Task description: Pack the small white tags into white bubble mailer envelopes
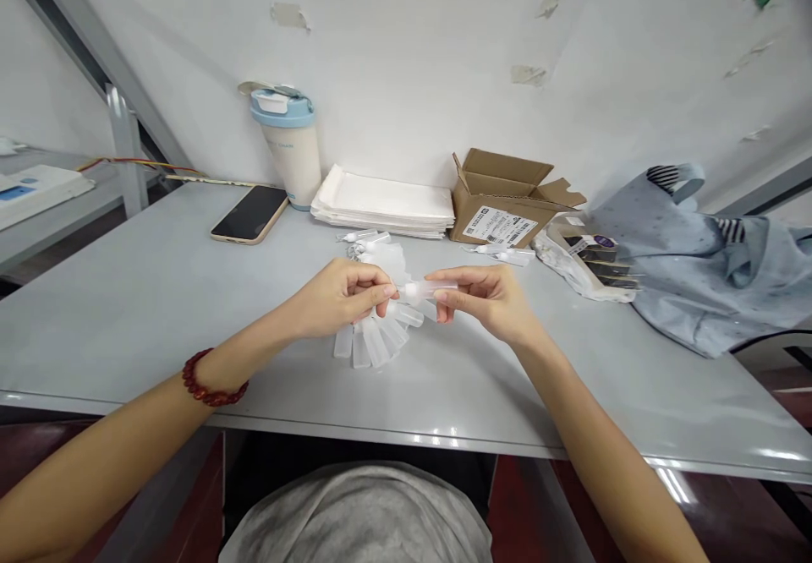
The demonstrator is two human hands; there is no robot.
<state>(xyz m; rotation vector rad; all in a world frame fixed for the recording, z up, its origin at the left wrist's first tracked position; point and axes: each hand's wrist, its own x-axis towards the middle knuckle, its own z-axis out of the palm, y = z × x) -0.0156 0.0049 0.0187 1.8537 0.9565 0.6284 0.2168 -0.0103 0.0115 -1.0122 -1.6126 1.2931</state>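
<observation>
Above the middle of the grey table, both hands meet at a small translucent plastic tube point(416, 290) with a whitish collar. My right hand point(485, 297) holds its body between thumb and fingers. At the tube's narrow left end, my left hand point(342, 297) is closed in a pinch; the fingertips hide what is right at the tip. Beneath the hands, several similar flat translucent tubes point(375, 343) lie fanned out on the table. A few more tubes point(374, 237) with thin tips lie just behind the hands, partly overlapping.
On the grey table point(127, 309), a phone point(250, 214), a lidded cup point(292, 153) and stacked white envelopes point(386, 199) stand at the back. An open cardboard box point(507, 199), loose tubes point(507, 254), a plastic-wrapped packet point(596, 263) and blue cloth point(704, 267) are to the right.
</observation>
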